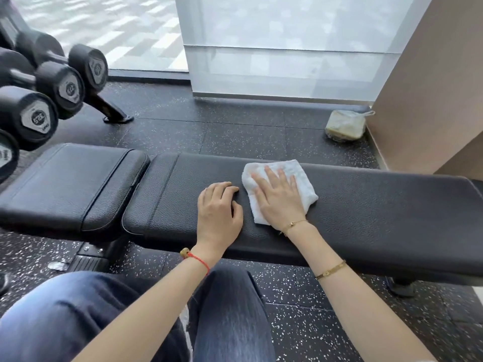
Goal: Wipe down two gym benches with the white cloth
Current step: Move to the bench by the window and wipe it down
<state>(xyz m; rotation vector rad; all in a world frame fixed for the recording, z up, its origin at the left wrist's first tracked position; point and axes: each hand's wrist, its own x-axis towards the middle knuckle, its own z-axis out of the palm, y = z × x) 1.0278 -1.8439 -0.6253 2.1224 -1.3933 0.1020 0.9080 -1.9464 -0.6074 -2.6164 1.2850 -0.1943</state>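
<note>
A black padded gym bench runs across the view, with its seat pad at the left. A folded white cloth lies flat on the long pad near its middle. My right hand presses flat on the cloth with straight, spread fingers. Just left of the cloth, my left hand rests on the bare pad with its fingers loosely curled, holding nothing. Only one bench is in view.
A rack of black dumbbells stands at the far left. A plastic-wrapped bundle lies on the speckled rubber floor by the beige wall at the right. A glass wall runs behind the bench. My knees in blue jeans are below the bench.
</note>
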